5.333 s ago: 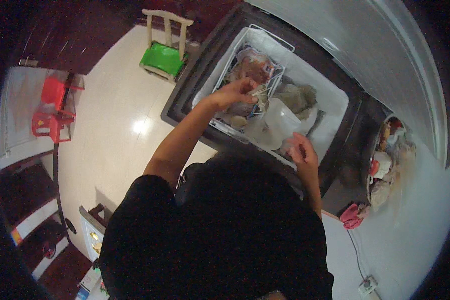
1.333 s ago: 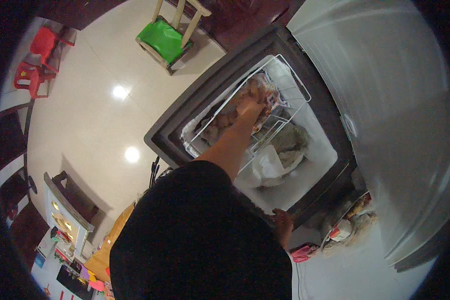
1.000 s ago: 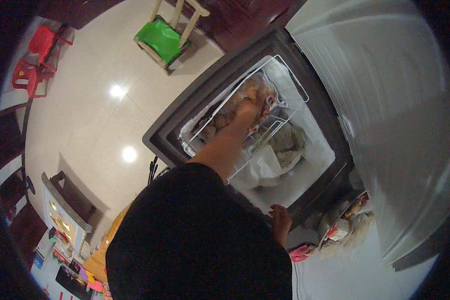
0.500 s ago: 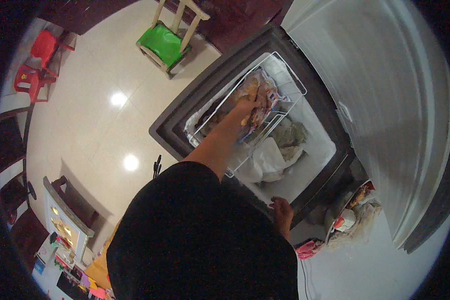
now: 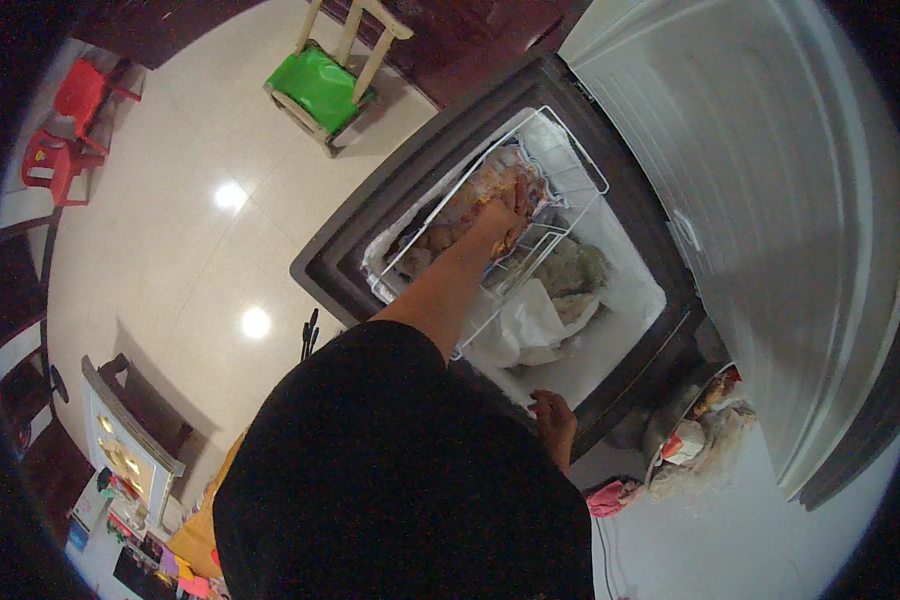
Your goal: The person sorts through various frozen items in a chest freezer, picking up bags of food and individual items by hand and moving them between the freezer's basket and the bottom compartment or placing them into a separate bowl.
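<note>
A chest freezer with a dark rim (image 5: 345,215) stands before me, its lid raised. In it, a white wire basket (image 5: 577,150) holds a clear printed plastic bag of frozen food (image 5: 470,205), brown and lumpy. My left hand (image 5: 498,222) reaches down into the basket, fingers curled into the bag; the fingertips are partly hidden. My right hand (image 5: 554,422) is at the near right rim, fingers loosely bent and apart, nothing in them. Below and beside the basket lie a white plastic bag (image 5: 545,318) and a frosty greenish bag (image 5: 575,268).
The raised white lid (image 5: 740,200) stands along the right. A container with bags (image 5: 705,435) and a pink cloth (image 5: 613,497) sit by the freezer's right side. A green-seated chair (image 5: 315,88) and red small chairs (image 5: 80,95) stand on the tiled floor to the left.
My left hand has shifted slightly within the basket, and the plastic bag under it has moved and crumpled. My right hand remains by the rim. The whole view has shifted slightly.
</note>
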The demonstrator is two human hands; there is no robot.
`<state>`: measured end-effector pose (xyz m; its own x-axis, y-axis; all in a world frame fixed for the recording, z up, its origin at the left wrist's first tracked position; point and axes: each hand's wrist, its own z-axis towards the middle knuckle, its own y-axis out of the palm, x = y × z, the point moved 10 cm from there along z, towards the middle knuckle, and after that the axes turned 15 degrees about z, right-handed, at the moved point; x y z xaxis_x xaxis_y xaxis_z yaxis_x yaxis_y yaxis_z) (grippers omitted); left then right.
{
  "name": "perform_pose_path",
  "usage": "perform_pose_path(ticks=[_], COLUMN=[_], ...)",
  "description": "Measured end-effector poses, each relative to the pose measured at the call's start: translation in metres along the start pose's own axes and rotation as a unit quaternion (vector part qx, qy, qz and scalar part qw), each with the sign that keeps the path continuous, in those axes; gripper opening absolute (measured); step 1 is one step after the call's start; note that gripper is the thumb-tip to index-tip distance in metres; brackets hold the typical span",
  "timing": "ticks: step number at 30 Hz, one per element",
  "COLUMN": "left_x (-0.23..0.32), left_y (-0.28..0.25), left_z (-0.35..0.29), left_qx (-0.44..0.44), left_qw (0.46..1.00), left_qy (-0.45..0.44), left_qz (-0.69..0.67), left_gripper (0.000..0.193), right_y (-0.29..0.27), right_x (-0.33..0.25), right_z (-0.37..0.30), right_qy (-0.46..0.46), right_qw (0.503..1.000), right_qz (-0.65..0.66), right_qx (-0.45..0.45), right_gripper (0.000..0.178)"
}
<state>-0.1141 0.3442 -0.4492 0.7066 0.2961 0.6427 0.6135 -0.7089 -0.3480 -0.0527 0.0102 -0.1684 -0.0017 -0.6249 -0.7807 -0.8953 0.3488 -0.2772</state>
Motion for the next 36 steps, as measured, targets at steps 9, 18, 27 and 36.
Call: perform_pose_path(ticks=[9,18,27,36], left_x=[0.029,0.105,0.131,0.185], left_y=[0.009,-0.054,-0.066,-0.13], left_z=[-0.008,-0.078,-0.216,-0.356], left_qx=[-0.073,-0.272,-0.312,-0.111], left_qw=[0.895,0.753,0.761,0.887], left_qy=[0.109,0.119,0.201,0.394], left_qz=[-0.427,-0.587,-0.532,-0.213], left_gripper=[0.037,0.026,0.048,0.06], right_y=[0.019,0.022,0.014,0.048], right_x=[-0.023,-0.022,-0.113,-0.259], right_z=[-0.012,0.0,0.044,0.011], right_qy=[0.049,0.007,-0.202,-0.361], right_qw=[0.997,1.0,0.975,0.914], right_qz=[0.031,-0.023,-0.096,0.18], right_qx=[0.042,0.011,0.002,-0.045], right_gripper=[0.02,0.019,0.018,0.045])
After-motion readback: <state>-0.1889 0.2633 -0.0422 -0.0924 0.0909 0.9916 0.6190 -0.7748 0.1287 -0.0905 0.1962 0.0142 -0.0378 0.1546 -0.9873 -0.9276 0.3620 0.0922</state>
